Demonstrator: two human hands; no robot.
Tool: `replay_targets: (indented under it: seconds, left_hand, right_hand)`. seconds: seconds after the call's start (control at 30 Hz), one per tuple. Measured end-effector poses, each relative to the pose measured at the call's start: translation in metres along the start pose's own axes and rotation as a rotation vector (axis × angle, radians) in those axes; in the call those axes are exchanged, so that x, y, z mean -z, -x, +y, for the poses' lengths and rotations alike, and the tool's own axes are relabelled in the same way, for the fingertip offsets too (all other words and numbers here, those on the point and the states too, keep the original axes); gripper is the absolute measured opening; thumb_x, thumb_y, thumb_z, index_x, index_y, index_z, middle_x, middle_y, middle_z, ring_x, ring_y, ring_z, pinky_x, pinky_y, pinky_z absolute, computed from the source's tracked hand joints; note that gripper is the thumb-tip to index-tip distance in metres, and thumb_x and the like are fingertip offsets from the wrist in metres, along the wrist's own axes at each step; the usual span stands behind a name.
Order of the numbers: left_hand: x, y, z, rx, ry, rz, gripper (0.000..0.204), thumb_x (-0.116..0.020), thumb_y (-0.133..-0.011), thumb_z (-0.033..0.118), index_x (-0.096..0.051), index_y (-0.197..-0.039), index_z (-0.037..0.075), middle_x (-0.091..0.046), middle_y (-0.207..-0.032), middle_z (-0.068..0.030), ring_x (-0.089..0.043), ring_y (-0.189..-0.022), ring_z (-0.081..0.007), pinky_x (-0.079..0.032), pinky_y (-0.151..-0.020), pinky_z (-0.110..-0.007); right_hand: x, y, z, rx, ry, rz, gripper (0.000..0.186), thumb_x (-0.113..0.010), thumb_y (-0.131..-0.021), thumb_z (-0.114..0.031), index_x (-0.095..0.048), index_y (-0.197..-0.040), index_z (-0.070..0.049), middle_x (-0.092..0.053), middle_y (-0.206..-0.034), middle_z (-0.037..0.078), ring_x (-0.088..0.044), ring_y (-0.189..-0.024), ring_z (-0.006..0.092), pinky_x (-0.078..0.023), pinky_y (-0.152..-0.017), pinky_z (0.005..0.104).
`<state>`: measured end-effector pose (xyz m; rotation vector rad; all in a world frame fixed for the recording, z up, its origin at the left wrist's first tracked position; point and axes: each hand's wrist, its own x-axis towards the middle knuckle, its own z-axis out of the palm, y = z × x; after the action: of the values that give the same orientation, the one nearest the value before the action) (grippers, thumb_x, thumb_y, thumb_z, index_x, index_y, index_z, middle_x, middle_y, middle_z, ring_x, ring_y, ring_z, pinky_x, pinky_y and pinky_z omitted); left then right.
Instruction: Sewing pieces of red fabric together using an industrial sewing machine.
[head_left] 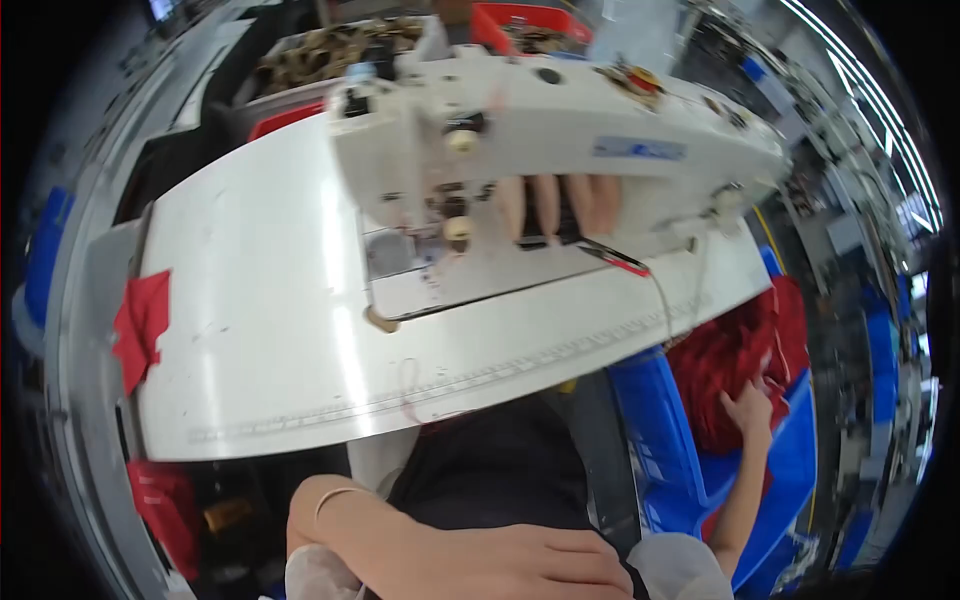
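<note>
My left hand (540, 560) lies flat over my lap at the lower edge, fingers stretched out and holding nothing; a thin band circles that wrist. On the right, my right hand (750, 408) reaches into a blue bin (655, 420). Its fingers close into the red cloth (710, 365) heaped there, and the fingertips are partly hidden by the folds. Ahead of me stands a white sewing machine (540, 110) on a pale table (250, 300). Under the machine's arm lies a slim black-and-red tool (620, 260), blurred.
A red cloth scrap (145, 325) hangs on the table's left edge, with more red cloth (165, 510) below. Behind the machine stand a box of brown pieces (335, 55) and a red bin (530, 22). A ruler strip (430, 385) runs along the near edge.
</note>
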<state>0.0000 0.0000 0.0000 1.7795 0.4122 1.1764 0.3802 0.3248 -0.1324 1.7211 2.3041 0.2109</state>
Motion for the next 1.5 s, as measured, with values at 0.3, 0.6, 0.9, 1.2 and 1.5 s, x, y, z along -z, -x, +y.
replay_targets:
  seconds: [0.3,0.6,0.9,1.2,1.5]
  left_hand:
    - [0.017,0.02,0.017,0.057,-0.667,0.169,0.029,-0.058,-0.085,0.019,-0.057,-0.096,-0.007,-0.059,-0.089,-0.0168,-0.056,-0.084,-0.0288,-0.048,-0.075,-0.038]
    - [0.143,0.341,0.099,1.006,-2.262,1.373,0.013,-0.064,-0.083,0.011,-0.065,-0.094,0.004,-0.06,-0.096,-0.0102,-0.055,-0.091,-0.0287,-0.045,-0.08,-0.038]
    - [0.145,0.425,0.168,1.222,-1.883,1.631,0.012,-0.061,-0.083,0.011,-0.068,-0.09,0.004,-0.066,-0.083,-0.0175,-0.063,-0.078,-0.0365,-0.048,-0.072,-0.042]
    - [0.15,0.276,0.183,1.25,-0.967,1.091,0.025,-0.059,-0.092,0.026,-0.067,-0.095,0.002,-0.063,-0.083,0.001,-0.052,-0.076,-0.0097,-0.041,-0.07,-0.026]
    - [0.088,0.205,0.0,1.223,-1.542,0.64,0.055,-0.048,-0.094,0.033,-0.035,-0.144,0.012,-0.029,-0.151,-0.0112,-0.022,-0.14,-0.0329,-0.016,-0.113,-0.049]
  right_hand:
    - [0.155,0.056,-0.247,1.138,-0.48,0.644,0.027,-0.067,-0.076,-0.003,-0.06,-0.101,0.002,-0.048,-0.07,0.011,-0.05,-0.062,0.0291,-0.039,-0.056,0.0393]
    - [0.135,0.074,-0.399,1.766,-0.605,0.512,0.028,-0.068,-0.077,-0.014,-0.065,-0.102,-0.002,-0.05,-0.067,0.002,-0.052,-0.052,0.0156,-0.041,-0.046,0.0286]
    - [0.134,0.071,-0.399,1.717,-0.708,0.413,0.025,-0.069,-0.075,-0.01,-0.067,-0.1,-0.004,-0.048,-0.062,0.001,-0.051,-0.05,0.0154,-0.04,-0.045,0.0288]
    - [0.149,0.073,-0.395,1.627,-0.641,0.374,0.039,-0.071,-0.076,-0.019,-0.062,-0.109,-0.001,-0.055,-0.082,0.007,-0.056,-0.072,0.0211,-0.045,-0.061,0.0319]
    - [0.104,0.156,-0.352,1.978,-0.73,-0.171,0.038,-0.071,-0.079,-0.023,-0.063,-0.107,0.001,-0.06,-0.12,0.013,-0.065,-0.089,0.0182,-0.052,-0.077,0.0268]
